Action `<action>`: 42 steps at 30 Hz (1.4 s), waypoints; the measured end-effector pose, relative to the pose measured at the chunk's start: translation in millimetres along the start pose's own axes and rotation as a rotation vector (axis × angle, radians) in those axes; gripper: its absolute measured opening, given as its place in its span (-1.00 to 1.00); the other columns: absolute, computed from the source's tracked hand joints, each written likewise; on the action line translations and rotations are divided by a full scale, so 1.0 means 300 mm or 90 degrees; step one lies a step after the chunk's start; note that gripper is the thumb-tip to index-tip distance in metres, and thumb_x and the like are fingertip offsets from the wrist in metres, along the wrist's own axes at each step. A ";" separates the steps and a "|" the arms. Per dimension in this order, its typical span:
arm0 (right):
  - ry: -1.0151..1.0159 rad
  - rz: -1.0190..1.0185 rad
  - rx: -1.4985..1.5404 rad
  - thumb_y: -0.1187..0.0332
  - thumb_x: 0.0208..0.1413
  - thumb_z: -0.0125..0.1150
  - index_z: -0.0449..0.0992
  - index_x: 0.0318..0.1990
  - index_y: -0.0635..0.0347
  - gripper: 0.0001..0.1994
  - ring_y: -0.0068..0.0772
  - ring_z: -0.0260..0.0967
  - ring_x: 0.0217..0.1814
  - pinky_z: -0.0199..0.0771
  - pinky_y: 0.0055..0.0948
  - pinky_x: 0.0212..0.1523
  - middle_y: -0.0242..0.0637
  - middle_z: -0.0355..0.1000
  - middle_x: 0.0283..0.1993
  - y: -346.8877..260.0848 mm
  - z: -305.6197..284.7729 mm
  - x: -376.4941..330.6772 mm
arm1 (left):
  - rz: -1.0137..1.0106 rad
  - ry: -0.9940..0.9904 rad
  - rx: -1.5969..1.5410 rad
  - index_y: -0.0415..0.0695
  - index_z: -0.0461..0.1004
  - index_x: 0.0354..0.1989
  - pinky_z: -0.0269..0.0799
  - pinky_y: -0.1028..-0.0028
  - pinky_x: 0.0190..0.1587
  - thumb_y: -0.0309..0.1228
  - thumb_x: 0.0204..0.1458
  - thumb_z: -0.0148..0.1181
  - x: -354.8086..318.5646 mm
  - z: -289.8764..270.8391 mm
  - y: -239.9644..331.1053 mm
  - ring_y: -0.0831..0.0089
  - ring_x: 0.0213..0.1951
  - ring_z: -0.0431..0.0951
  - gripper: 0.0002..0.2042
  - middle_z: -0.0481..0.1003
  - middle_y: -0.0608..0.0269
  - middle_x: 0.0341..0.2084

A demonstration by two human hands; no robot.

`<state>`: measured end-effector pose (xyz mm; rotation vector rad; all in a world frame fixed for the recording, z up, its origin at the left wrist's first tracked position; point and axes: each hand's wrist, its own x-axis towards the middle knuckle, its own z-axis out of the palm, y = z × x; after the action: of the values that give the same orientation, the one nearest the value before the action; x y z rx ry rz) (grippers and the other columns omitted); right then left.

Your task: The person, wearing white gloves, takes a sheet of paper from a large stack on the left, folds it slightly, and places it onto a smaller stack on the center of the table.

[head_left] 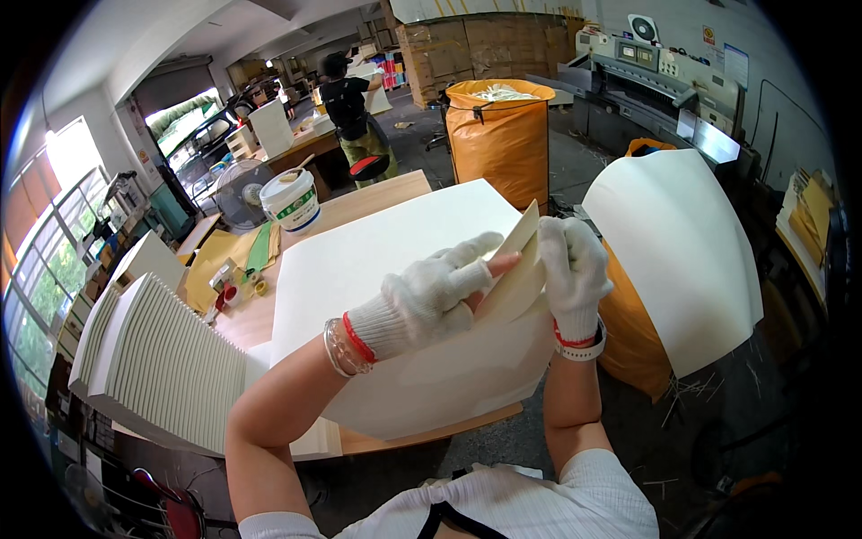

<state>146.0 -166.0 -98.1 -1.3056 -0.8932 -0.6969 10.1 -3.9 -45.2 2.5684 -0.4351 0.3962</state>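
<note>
- Left hand (429,296), in a white knit glove, reaches in from 7 o'clock; fingers spread and extended, one bare fingertip showing through the glove, pressed flat against the face of a cream card sheet (516,269).
- Right hand (571,269), also gloved, comes up from 5 o'clock; fingers curled round the sheet's right edge, gripping it. Sheet stands tilted, top corner pointing to 12 o'clock.
- Held sheet sits just above the near right corner of a large white paper stack (377,260), which covers most of a wooden table (377,193).
- At 9 o'clock of the hands: fanned pile of grey-white boards (162,359), lying on the table's left end.
- At 11 o'clock: white plastic bucket (292,202) with a stick in it, small fan (241,193) just beside it.
- At 12 o'clock: orange sack (503,135) full of paper trimmings.
- At 3 o'clock: large curved white sheet (673,251) draped over a second orange sack.
- Far back, 11 o'clock: another person (350,108) in dark clothes, well apart.
- Top right: paper-cutting machine (646,81).
</note>
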 end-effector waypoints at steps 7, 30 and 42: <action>0.009 0.042 -0.031 0.46 0.23 0.17 0.30 -0.57 0.36 -0.67 -0.29 0.15 -0.59 0.16 -0.27 -0.52 -0.21 0.19 -0.63 0.004 0.003 -0.003 | 0.016 0.047 -0.033 -0.10 0.53 -0.10 0.39 0.29 0.16 -0.58 -0.08 0.39 -0.006 0.005 0.012 0.01 0.20 0.44 -0.67 0.30 -0.07 0.29; 0.021 0.036 -0.008 0.45 0.25 0.15 0.35 -0.53 0.38 -0.71 -0.31 0.16 -0.58 0.18 -0.31 -0.51 -0.21 0.18 -0.63 0.003 0.002 -0.008 | 0.024 0.071 -0.074 -0.03 0.54 0.06 0.36 0.31 0.20 -0.55 -0.08 0.42 -0.010 0.026 -0.033 0.00 0.25 0.38 -0.54 0.28 -0.04 0.31; 0.022 0.058 -0.009 0.45 0.26 0.15 0.29 -0.57 0.34 -0.66 -0.39 0.12 -0.59 0.14 -0.32 -0.52 -0.25 0.15 -0.65 0.008 0.004 -0.009 | 0.028 0.055 0.017 -0.08 0.54 -0.02 0.44 0.32 0.12 -0.52 -0.10 0.44 -0.001 0.016 -0.006 0.06 0.15 0.47 -0.59 0.25 -0.07 0.31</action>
<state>146.5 -164.6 -101.6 -1.3348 -0.7967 -0.6545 11.6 -4.7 -50.0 2.5599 -0.4580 0.5298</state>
